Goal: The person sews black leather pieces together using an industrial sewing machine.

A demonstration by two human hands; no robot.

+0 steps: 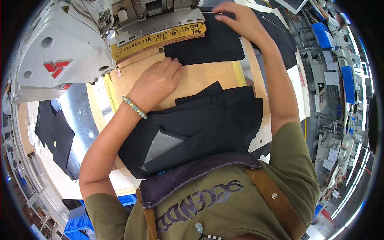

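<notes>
A black fabric piece lies on the tan board, its far edge under the yellow strip of the machine's clamp. My left hand, with a beaded bracelet at the wrist, has its fingers curled together at the piece's near left corner. Farther off, my right hand is over the dark fabric at the far right. Its thumb and index finger are apart, around the tip of a thin metal rod. Nearer to me, a loose stack of black fabric pieces lies in front of my body.
The large white machine head stands at the far left, beside the clamp. More black fabric pieces lie on the left of the table, next to a shiny metal plate. Blue bins sit below the table's near left edge.
</notes>
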